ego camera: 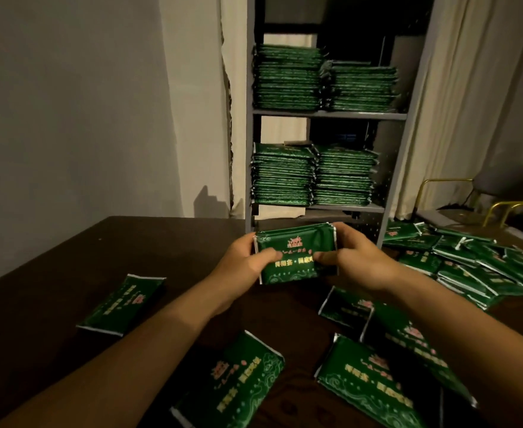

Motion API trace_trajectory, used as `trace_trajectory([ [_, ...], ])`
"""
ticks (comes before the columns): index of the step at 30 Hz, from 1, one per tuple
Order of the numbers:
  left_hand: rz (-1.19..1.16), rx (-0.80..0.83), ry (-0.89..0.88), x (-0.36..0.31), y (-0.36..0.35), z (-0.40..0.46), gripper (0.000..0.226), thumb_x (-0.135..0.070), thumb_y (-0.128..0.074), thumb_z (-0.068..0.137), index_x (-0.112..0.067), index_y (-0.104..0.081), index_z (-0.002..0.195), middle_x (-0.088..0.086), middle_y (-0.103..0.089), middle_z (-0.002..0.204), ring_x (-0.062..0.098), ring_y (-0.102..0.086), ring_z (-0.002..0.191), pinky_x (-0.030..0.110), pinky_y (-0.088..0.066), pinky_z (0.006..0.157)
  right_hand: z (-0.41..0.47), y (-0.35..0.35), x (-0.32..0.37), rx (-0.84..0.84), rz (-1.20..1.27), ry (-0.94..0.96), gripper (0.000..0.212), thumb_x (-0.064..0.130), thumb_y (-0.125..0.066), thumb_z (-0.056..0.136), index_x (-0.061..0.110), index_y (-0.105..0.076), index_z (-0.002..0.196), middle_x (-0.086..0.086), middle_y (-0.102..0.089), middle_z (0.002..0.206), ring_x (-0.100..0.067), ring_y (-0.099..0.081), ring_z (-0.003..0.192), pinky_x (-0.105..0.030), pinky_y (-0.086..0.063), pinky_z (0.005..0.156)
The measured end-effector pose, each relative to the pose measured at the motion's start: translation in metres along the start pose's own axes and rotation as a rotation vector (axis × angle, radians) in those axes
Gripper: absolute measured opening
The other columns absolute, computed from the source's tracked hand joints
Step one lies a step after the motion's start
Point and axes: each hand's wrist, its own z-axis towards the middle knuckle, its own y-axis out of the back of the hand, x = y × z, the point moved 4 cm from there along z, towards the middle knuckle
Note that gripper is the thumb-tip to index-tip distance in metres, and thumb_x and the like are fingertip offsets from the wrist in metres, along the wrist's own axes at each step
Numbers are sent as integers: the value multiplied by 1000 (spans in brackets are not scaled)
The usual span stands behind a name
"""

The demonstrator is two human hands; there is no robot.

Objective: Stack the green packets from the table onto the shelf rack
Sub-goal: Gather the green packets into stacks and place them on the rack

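A small bundle of green packets [295,253] was held above the table [53,273] by both hands, in front of the shelf rack [325,114]. The left hand [244,262] was curled round the bundle's left end, thumb laid across its printed face; the right hand [351,257] was curled round the right end in the same way. How many packets lay in the bundle could not be told.

The table was covered in a dark brown surface. Loose packets were scattered over it: a single packet [121,304] was seen lying apart at the left, several larger-looking ones [232,384] lay near the bottom edge under the forearms, and a wide, overlapping heap [482,261] was spread along the right side.

The grey metal rack stood just beyond the table's far edge. Two neat stacks [322,80] were set side by side on its upper visible shelf, and two more stacks [312,176] on the shelf below.

The room was dimly lit. A plain pale wall [68,103] was seen at the left, light curtains [470,88] were hung behind and to the right of the rack, and a chair with a brass-coloured frame [501,193] was placed at the far right.
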Motion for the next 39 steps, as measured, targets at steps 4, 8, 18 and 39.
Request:
trace_trajectory([
  [4,-108,16,-47,-34,-7,-2,19,-13,-63,97,-20,-64,114,5,-74,113,22,-72,103,42,-57,94,-16,18,30,-8,32,34,39,-3,-58,96,17,-53,129,-9,-65,122,-24,-66,104,-37,-58,83],
  [8,-62,72,-106,-66,-10,-8,19,-16,-62,98,-20,-62,116,1,-76,110,17,-74,101,40,-58,93,-35,37,55,-66,32,100,29,5,-63,95,22,-58,118,-8,-68,116,-27,-69,102,-42,-57,91],
  [18,28,53,-168,-130,-22,-18,30,-25,-66,96,-20,-59,125,3,-74,114,22,-71,106,55,-53,99,-72,66,106,-172,-9,190,32,9,-68,91,14,-57,121,-6,-67,113,-22,-68,101,-42,-57,93],
  [39,-108,-64,-53,-225,-37,3,25,-20,-67,93,2,-69,105,17,-76,96,33,-73,96,48,-59,91,-106,99,178,-517,-1330,947,72,57,-77,72,22,-49,129,0,-45,132,-17,-46,116,-31,-46,95],
])
